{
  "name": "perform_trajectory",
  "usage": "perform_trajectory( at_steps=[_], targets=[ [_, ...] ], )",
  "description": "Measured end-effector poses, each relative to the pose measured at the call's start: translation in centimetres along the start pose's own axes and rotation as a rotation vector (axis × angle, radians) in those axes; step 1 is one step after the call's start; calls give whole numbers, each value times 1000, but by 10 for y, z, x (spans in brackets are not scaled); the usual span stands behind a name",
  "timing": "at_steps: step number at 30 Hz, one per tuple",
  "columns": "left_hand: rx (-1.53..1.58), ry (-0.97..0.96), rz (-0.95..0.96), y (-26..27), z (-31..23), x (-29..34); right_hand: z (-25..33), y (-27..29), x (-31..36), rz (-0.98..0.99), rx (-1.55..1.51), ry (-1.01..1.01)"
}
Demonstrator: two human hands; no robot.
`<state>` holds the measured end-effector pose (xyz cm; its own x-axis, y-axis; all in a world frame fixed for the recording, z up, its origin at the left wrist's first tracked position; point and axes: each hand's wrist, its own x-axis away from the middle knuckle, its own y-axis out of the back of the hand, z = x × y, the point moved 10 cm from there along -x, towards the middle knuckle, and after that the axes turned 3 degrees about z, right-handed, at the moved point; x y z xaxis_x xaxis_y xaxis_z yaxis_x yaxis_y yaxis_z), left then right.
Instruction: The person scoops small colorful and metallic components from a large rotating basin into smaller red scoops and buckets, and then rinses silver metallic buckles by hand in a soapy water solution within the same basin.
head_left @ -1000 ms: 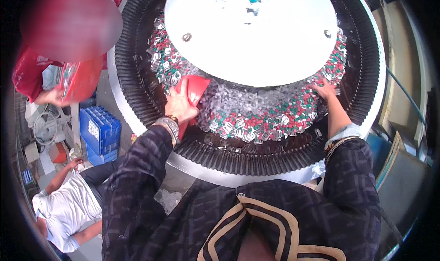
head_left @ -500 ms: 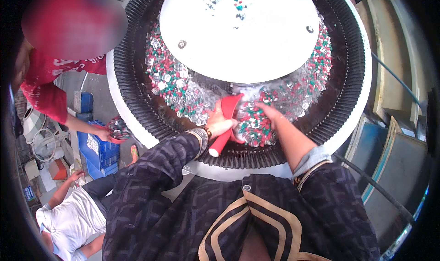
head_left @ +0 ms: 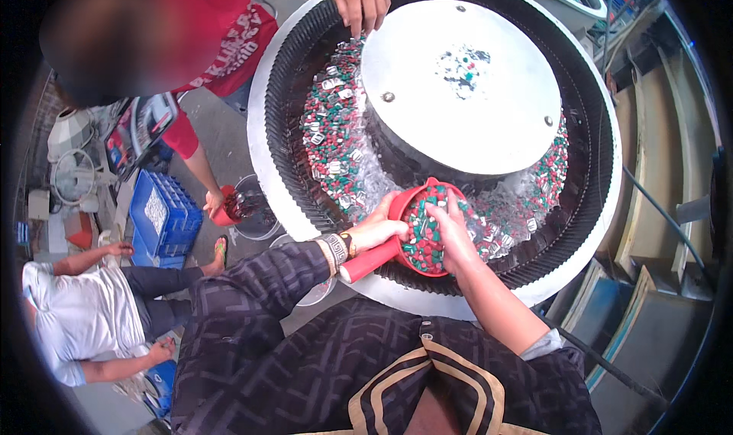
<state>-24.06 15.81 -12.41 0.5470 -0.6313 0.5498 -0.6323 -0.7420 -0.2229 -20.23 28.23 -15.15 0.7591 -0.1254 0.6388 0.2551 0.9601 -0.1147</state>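
My left hand (head_left: 379, 230) grips a red scoop (head_left: 372, 262) by its handle near the bowl. The scoop faces up over the near side of a round tub, full of small red, green and white pieces (head_left: 420, 240). My right hand (head_left: 456, 239) lies over the scoop's right side, its fingers apart and touching the pieces; some fingertips are hidden among them. Wet, foamy-looking small pieces (head_left: 334, 141) fill the ring-shaped channel of the tub (head_left: 269, 181), which has a white rim and ribbed black wall. A white round cover (head_left: 489, 114) stands at its middle.
A co-worker in red (head_left: 233, 53) has one hand (head_left: 363, 6) at the tub's far left and holds another red scoop (head_left: 224, 216) by a bucket (head_left: 259, 232). Blue crates (head_left: 172, 232) and a person in white (head_left: 84, 305) are left. Metal trays (head_left: 657, 328) stand right.
The scoop has gone from tilted on its side among the pieces to facing up and full. My right hand now rests on its contents. The co-worker's hand has appeared at the tub. The view has shifted.
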Motion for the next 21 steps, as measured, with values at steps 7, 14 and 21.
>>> perform_trajectory(
  at_steps=[7, 14, 21],
  targets=[
    [396, -309, -11, 8, -40, 73, 122, -37, 102, 277, -27, 167],
    [564, -440, -168, 29, -28, 130, 193, 24, 148, -12, 149, 536],
    [694, -520, -577, 27, -4, 206, 149, 178, 82, -205, 131, 410]
  ],
)
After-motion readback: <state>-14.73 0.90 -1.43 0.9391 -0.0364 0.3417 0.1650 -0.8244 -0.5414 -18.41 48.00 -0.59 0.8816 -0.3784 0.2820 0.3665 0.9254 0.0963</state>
